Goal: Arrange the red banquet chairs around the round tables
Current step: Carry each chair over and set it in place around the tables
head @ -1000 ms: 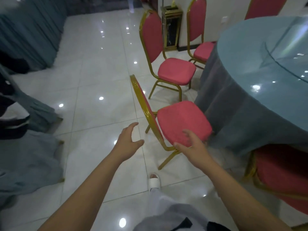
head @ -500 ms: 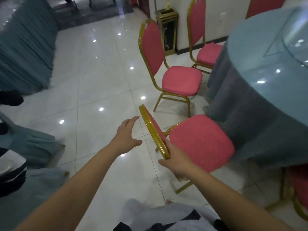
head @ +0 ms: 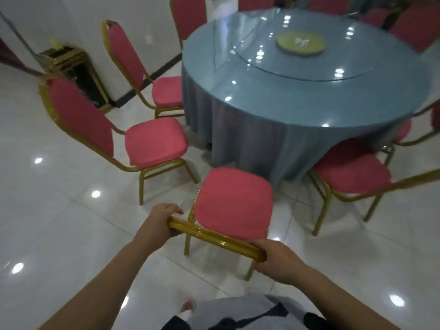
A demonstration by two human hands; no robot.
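Observation:
A red banquet chair (head: 234,203) with a gold frame stands right in front of me, its seat facing the round table (head: 297,91) draped in blue-grey cloth. My left hand (head: 162,219) grips the left end of the chair's gold top rail. My right hand (head: 276,258) grips the rail's right end. The chair's backrest is seen edge-on from above, so its red panel is hidden. Its front edge is a short way from the tablecloth.
Two red chairs (head: 152,141) (head: 166,91) stand to the left by the table, another (head: 352,172) at the right. More chairs ring the far side. A glass turntable with a green disc (head: 300,42) tops the table. A gold-trimmed bin (head: 73,70) stands by the wall.
The view has swung right toward the table. My left hand, free and open before, now grips the chair's top rail; my right hand holds its other end. The chair now faces the table.

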